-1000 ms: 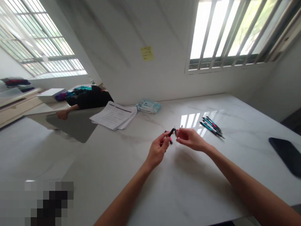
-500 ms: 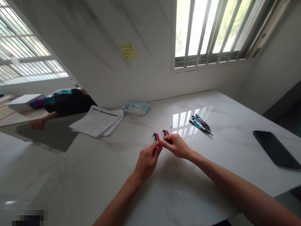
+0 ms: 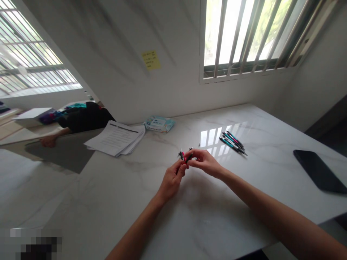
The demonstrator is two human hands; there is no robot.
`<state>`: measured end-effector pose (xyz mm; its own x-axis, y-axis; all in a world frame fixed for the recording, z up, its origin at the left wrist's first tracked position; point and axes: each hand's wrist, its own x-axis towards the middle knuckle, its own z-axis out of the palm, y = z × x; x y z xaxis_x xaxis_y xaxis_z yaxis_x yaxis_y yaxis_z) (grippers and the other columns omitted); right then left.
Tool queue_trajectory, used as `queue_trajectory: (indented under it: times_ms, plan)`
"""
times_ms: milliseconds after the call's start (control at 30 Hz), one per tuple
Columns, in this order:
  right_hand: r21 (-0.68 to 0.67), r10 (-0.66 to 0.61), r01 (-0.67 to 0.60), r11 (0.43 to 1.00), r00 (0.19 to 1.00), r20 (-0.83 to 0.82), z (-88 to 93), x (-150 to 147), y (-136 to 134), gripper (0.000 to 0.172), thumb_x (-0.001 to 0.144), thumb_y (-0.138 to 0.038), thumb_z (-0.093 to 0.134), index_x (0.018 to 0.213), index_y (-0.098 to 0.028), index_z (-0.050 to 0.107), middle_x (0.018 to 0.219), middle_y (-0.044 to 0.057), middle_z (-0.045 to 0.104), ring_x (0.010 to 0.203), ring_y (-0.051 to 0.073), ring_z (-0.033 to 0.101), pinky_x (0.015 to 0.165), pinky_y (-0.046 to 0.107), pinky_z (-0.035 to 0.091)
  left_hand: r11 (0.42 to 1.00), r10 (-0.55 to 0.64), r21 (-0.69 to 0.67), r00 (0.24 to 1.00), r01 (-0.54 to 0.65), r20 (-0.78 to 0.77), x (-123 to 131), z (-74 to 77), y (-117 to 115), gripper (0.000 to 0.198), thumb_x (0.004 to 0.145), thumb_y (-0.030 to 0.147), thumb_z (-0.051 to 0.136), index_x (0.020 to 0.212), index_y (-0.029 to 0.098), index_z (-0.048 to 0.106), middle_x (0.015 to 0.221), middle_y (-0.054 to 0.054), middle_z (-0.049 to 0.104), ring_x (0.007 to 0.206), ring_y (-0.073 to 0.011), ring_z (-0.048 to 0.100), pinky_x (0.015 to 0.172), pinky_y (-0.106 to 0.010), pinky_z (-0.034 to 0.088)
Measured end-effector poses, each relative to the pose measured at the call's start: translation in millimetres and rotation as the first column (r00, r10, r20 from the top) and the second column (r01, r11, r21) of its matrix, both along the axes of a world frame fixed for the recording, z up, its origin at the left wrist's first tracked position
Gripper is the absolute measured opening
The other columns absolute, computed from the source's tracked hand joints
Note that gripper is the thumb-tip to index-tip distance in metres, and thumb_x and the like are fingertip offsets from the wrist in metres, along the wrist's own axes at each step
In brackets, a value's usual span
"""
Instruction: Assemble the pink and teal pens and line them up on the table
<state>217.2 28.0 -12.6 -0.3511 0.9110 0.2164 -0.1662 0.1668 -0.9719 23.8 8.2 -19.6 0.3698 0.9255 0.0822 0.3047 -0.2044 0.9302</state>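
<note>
Both my hands meet over the middle of the white marble table (image 3: 135, 202). My left hand (image 3: 171, 178) is closed round a few red and black pens (image 3: 182, 155), whose tips stick up past its fingers. My right hand (image 3: 205, 162) pinches the end of a dark pen (image 3: 189, 156) right next to the left hand's fingers. A small bundle of teal, pink and black pens (image 3: 233, 141) lies on the table to the right of my hands.
A stack of printed papers (image 3: 117, 138) and a pack of wet wipes (image 3: 159, 124) lie at the far side by the wall. A black phone (image 3: 317, 170) rests near the right edge. Another person's arm (image 3: 51, 139) and dark clothing show at the left. A yellow sticky note (image 3: 151, 60) hangs on the wall.
My hands have stayed together over the table. The pens held apart half a second ago are now bunched close, and my right hand has shifted its pinch onto a dark pen.
</note>
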Motion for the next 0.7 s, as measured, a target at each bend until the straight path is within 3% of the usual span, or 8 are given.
queue_trajectory:
  times_ms: [133, 200, 267, 367, 433, 567, 700]
  plan:
    - [-0.065, 0.026, -0.033, 0.997, 0.993, -0.118, 0.0, 2.3, 1.0, 0.044, 0.080, -0.035, 0.082, 0.120, -0.020, 0.071, 0.089, 0.003, 0.071, 0.074, 0.016, 0.066, 0.075, 0.033, 0.055, 0.997, -0.016, -0.079, 0.998, 0.021, 0.065, 3.8, -6.9, -0.6, 0.037, 0.100, 0.053, 0.049, 0.095, 0.019, 0.060, 0.068, 0.005, 0.043, 0.056, -0.0105, 0.035, 0.052, -0.023, 0.030]
    - [-0.078, 0.089, -0.102, 0.992, 0.983, -0.163, 0.8, 3.6, 0.9, 0.053, 0.081, -0.032, 0.081, 0.130, -0.021, 0.066, 0.096, 0.004, 0.072, 0.078, 0.016, 0.067, 0.078, 0.035, 0.056, 0.992, -0.009, -0.122, 0.993, 0.023, 0.116, 5.3, -8.2, -0.9, 0.036, 0.099, 0.054, 0.051, 0.096, 0.019, 0.059, 0.067, 0.006, 0.041, 0.054, -0.0097, 0.033, 0.050, -0.022, 0.028]
    - [-0.079, 0.073, -0.088, 0.993, 0.983, -0.167, 1.7, 4.2, 0.5, 0.059, 0.078, -0.029, 0.084, 0.133, -0.024, 0.063, 0.104, 0.005, 0.072, 0.086, 0.018, 0.067, 0.080, 0.035, 0.057, 0.989, 0.004, -0.148, 0.990, 0.017, 0.144, 6.0, -7.8, -1.1, 0.037, 0.098, 0.055, 0.052, 0.096, 0.019, 0.059, 0.066, 0.006, 0.040, 0.052, -0.0089, 0.031, 0.049, -0.022, 0.026]
    - [-0.078, -0.031, 0.022, 0.997, 0.992, -0.119, 2.2, 3.7, 0.4, 0.052, 0.076, -0.029, 0.086, 0.124, -0.022, 0.069, 0.094, 0.004, 0.071, 0.083, 0.018, 0.068, 0.078, 0.034, 0.057, 0.989, 0.011, -0.148, 0.990, 0.010, 0.142, 6.1, -5.7, -1.2, 0.038, 0.098, 0.056, 0.052, 0.095, 0.018, 0.059, 0.065, 0.007, 0.039, 0.051, -0.0080, 0.029, 0.047, -0.021, 0.024]
    - [-0.100, -0.026, 0.013, 0.995, 0.991, -0.131, 1.9, 3.3, 0.7, 0.048, 0.078, -0.031, 0.085, 0.122, -0.020, 0.070, 0.089, 0.003, 0.072, 0.078, 0.018, 0.068, 0.079, 0.036, 0.057, 0.988, 0.015, -0.153, 0.989, 0.008, 0.148, 6.2, -5.0, -1.4, 0.038, 0.098, 0.055, 0.052, 0.095, 0.018, 0.059, 0.065, 0.007, 0.038, 0.050, -0.0079, 0.028, 0.047, -0.021, 0.023]
    - [-0.120, 0.000, -0.022, 0.992, 0.984, -0.177, 0.5, 2.9, 1.2, 0.055, 0.076, -0.033, 0.085, 0.127, -0.023, 0.068, 0.105, 0.007, 0.075, 0.084, 0.018, 0.069, 0.081, 0.037, 0.057, 0.983, 0.023, -0.181, 0.985, 0.008, 0.172, 7.3, -7.1, -2.0, 0.038, 0.097, 0.056, 0.052, 0.095, 0.019, 0.058, 0.065, 0.007, 0.038, 0.050, -0.0080, 0.029, 0.046, -0.020, 0.023]
    - [-0.118, -0.050, 0.031, 0.993, 0.985, -0.163, -0.8, 2.7, 1.2, 0.048, 0.076, -0.034, 0.086, 0.120, -0.021, 0.072, 0.092, 0.004, 0.074, 0.077, 0.018, 0.067, 0.077, 0.035, 0.056, 0.982, 0.004, -0.188, 0.981, 0.033, 0.192, 8.8, -9.1, -2.9, 0.038, 0.098, 0.057, 0.052, 0.095, 0.019, 0.058, 0.065, 0.007, 0.037, 0.050, -0.0077, 0.028, 0.046, -0.020, 0.023]
